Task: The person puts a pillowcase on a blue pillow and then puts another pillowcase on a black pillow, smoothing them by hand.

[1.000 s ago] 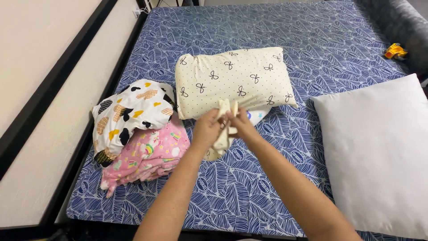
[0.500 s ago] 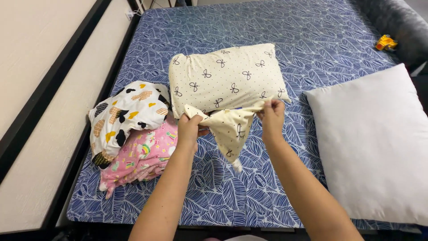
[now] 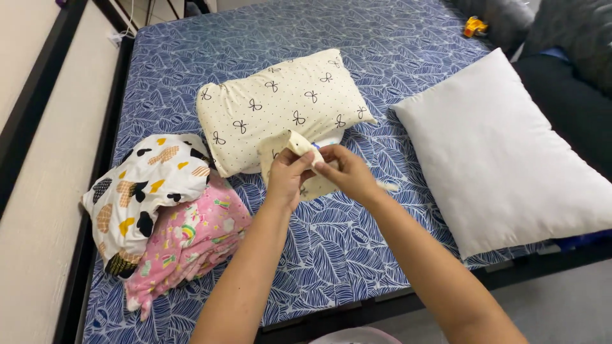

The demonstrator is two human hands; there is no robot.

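Left hand (image 3: 288, 176) and right hand (image 3: 345, 173) meet, both pinched on a small bunched cream cloth with black bows (image 3: 305, 167). It sits between them, just before the matching cream bow-print pillow (image 3: 280, 105) on the blue leaf-patterned bed (image 3: 382, 38).

A mattress (image 3: 357, 242) in a blue leaf-patterned cover fills most of the view, resting on a dark frame (image 3: 331, 322). A pale wall (image 3: 25, 210) crossed by a black band (image 3: 29, 108) runs along the left. At the upper right stands a dark grey sofa (image 3: 574, 32), with grey floor (image 3: 561, 306) at the lower right.
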